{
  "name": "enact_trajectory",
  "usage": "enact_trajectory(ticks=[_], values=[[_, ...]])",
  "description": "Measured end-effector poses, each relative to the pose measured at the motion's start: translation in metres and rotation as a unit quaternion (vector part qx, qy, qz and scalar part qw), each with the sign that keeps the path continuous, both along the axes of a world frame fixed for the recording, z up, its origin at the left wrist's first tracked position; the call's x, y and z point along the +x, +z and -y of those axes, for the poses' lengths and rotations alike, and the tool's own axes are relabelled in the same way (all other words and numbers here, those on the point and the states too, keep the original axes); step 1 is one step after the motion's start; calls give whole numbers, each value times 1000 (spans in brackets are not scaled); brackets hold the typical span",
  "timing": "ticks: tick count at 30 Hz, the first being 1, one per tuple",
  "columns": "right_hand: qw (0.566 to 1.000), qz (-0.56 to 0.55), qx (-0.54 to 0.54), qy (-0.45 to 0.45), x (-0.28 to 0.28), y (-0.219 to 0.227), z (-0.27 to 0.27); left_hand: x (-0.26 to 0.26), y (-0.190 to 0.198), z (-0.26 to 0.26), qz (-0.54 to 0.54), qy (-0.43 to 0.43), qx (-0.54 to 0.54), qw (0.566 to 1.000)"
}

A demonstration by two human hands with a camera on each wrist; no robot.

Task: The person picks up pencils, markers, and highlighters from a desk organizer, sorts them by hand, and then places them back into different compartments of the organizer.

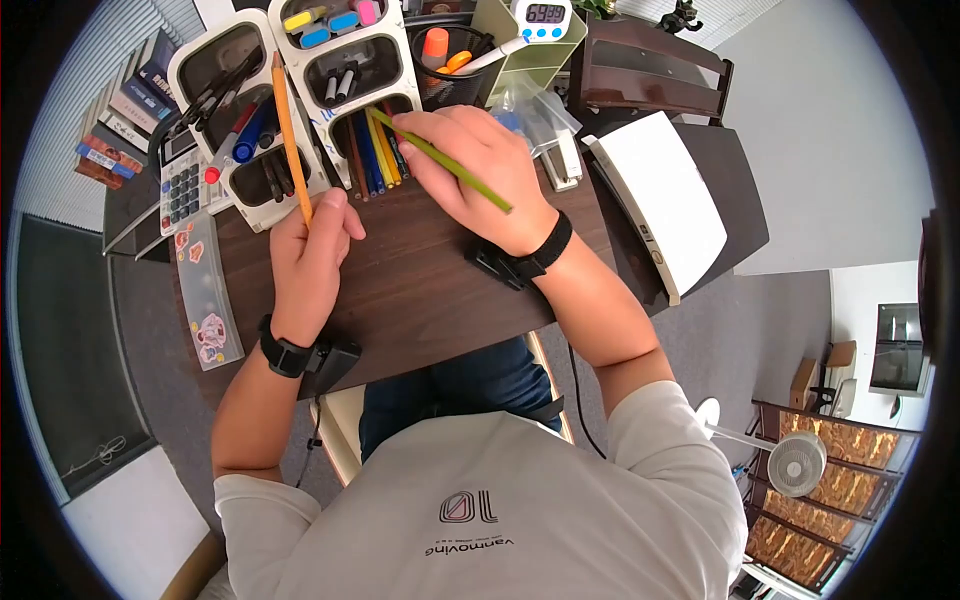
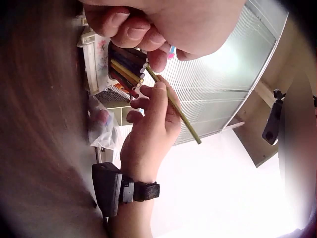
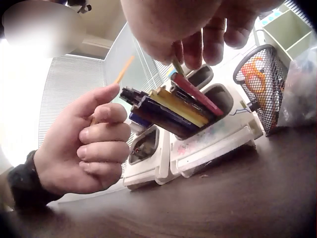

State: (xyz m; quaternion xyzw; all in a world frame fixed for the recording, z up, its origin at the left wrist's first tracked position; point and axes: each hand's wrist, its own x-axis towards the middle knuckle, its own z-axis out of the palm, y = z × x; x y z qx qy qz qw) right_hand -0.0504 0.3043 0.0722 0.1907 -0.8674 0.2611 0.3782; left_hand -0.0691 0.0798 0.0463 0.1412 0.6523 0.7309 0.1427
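My left hand (image 1: 308, 260) grips an orange pencil (image 1: 289, 140) near its lower end, and the pencil stands nearly upright with its point away from me. Between thumb and fingers my right hand (image 1: 485, 175) pinches a green pencil (image 1: 465, 178), which slants over the front of a white desk organizer (image 3: 218, 151). One end of the green pencil is close by several coloured pencils (image 3: 168, 111) leaning out of a front compartment. These include blue, yellow, brown and red ones. In the right wrist view the fingers hide most of the green pencil.
Other compartments hold highlighters (image 1: 343, 22), markers (image 1: 250, 140) and black pens. Right of the organizer stand a mesh cup (image 3: 265, 89) with orange-handled scissors, a digital timer (image 1: 543, 18) and a clear plastic bag (image 1: 530, 110). A calculator (image 1: 185, 190) and a stickered strip (image 1: 208, 290) lie left.
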Motion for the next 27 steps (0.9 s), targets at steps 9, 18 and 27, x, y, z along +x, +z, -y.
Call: enact_trajectory(ticks=[9,18,27], values=[[995,10,-97,-9,-7,-9,0,-1,1,3,-37,-21,-9,999],[975,72,-209,29,-1,-8,4,-4,0,3,-35,-17,-4,999],[995,29,-75,52,-3,-10,7,-4,18,9,21,-173,-26,984]])
